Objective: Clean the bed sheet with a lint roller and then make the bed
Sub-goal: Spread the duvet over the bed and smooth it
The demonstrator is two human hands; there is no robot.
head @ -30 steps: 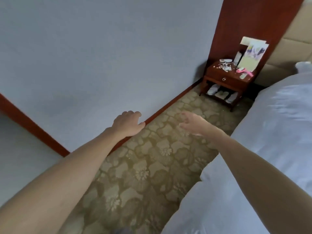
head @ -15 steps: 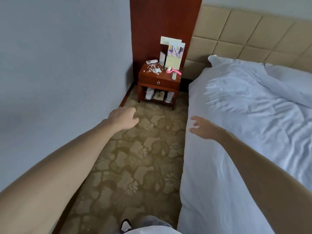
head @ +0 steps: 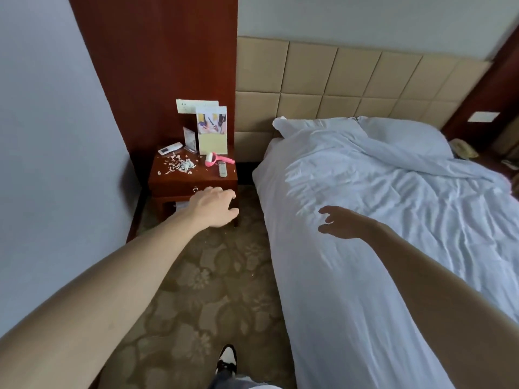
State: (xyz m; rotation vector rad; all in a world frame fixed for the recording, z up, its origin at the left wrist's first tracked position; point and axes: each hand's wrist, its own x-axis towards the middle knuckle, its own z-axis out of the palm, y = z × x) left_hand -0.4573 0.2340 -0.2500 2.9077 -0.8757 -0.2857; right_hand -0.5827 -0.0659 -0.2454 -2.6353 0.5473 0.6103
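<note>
Left hand point(head: 214, 206) empty, fingers loosely curled, before nightstand point(head: 193, 179). Right hand point(head: 341, 223) open, empty, over bed sheet point(head: 351, 248). Pink lint roller point(head: 214, 160) lies on nightstand.

Lint roller point(head: 215, 159) lies on nightstand point(head: 193, 179), left of the bed point(head: 379, 220)

Nightstand point(head: 196, 178): lint roller point(head: 216, 160) near right edge, paper scraps point(head: 181, 165) mid-top | bed point(head: 283, 226): rumpled bed sheet point(head: 393, 192), pillow point(head: 404, 136) at head end
</note>
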